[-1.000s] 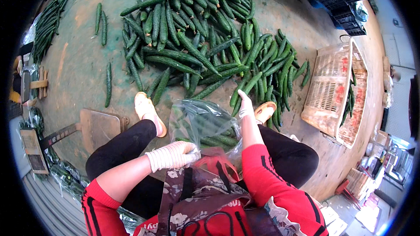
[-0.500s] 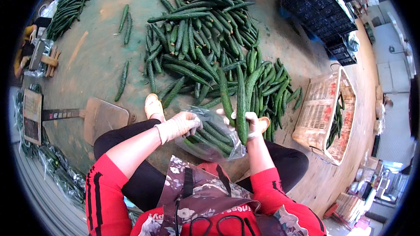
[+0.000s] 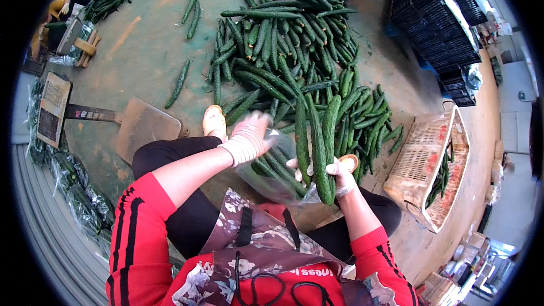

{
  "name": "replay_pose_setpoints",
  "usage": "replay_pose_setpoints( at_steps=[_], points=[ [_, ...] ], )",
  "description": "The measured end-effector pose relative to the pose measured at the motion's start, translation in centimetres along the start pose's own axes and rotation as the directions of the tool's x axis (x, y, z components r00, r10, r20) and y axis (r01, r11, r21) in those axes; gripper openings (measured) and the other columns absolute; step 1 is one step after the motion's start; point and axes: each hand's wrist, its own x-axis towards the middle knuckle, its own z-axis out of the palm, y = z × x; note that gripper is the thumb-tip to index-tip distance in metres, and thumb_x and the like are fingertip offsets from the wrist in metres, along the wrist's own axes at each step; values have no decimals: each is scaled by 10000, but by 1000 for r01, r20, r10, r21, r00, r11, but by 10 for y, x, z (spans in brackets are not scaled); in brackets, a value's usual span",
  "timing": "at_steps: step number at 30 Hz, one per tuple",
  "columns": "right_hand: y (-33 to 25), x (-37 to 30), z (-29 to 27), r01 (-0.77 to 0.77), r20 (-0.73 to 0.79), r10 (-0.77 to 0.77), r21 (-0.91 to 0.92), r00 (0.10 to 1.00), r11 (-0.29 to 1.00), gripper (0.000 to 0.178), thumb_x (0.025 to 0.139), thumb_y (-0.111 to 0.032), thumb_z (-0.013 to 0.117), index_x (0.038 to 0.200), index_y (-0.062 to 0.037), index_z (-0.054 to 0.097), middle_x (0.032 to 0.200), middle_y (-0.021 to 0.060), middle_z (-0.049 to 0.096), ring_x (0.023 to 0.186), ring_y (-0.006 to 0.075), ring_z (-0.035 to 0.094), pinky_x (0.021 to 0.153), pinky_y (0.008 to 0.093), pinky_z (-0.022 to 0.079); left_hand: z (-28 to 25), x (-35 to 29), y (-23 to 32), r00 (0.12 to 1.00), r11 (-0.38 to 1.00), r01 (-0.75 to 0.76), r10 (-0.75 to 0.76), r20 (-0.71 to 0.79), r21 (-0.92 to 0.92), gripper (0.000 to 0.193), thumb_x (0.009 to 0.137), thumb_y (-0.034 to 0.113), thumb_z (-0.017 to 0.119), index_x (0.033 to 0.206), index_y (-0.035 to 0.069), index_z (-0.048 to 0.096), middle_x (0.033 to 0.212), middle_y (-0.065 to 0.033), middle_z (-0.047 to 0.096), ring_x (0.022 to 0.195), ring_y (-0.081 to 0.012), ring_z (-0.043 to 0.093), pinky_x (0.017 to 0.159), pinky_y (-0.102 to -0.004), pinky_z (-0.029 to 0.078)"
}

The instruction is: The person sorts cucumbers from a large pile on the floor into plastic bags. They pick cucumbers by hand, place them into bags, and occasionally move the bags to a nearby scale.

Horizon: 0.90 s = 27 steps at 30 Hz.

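My right hand (image 3: 342, 178), in a pale glove, is wrapped round three long green cucumbers (image 3: 317, 141), which stand up out of its grip. A clear plastic bag (image 3: 249, 177) with several cucumbers inside lies between my legs, just left of the held ones. At the bag's upper left edge is my left hand (image 3: 253, 134), gloved too and smeared by motion, so its fingers cannot be made out. Beyond both hands spreads a big pile of cucumbers (image 3: 283, 39), reaching down on the right close to my right hand.
On the left stands a scale with a flat metal plate (image 3: 148, 134) and a display (image 3: 54, 109). Bagged cucumbers (image 3: 79, 184) lie below it. A pale plastic crate (image 3: 416, 161) holding cucumbers is at right, with stacked black crates (image 3: 433, 20) behind. Far left, a person (image 3: 55, 20) sits near more cucumbers.
My left hand has moved up and away from the bag's middle and is blurred. My right hand still holds the cucumbers, slightly lower in view. The whole view has shifted a little.
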Motion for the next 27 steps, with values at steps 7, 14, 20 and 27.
replay_pose_setpoints(
  at_steps=[7,14,20,27],
  points=[
    [-8,-1,0,35,40,-39,80,998,996,629,699,-393,686,1133,45,562,1235,253,526,964,274,596,818,357,502,-16,22,29,950,605,257,-17,311,-753,250,833,198,672,971,-1,608,865,-57,629,794,-129,577,738,-289,481],
    [-6,-1,0,-38,65,37,11,997,999,662,697,-371,715,1182,44,538,1247,195,543,997,227,610,823,313,505,-5,32,22,955,766,278,-156,252,-580,189,770,104,630,943,30,637,847,-124,653,775,-172,614,731,-301,491],
    [-2,-3,-6,-45,62,49,-58,997,997,581,752,-311,681,1189,43,533,1259,188,540,1010,234,606,869,335,488,-10,41,-3,961,957,181,-222,-165,-228,201,854,232,613,846,36,657,858,-120,650,797,-270,618,766,-338,476],
    [-1,7,-1,-53,92,67,-147,994,988,568,790,-264,663,1239,38,490,1267,160,538,1036,230,593,922,351,456,11,28,7,771,52,623,-205,603,-780,374,934,411,517,988,62,639,931,-47,664,751,-153,624,720,-301,497]
  ],
)
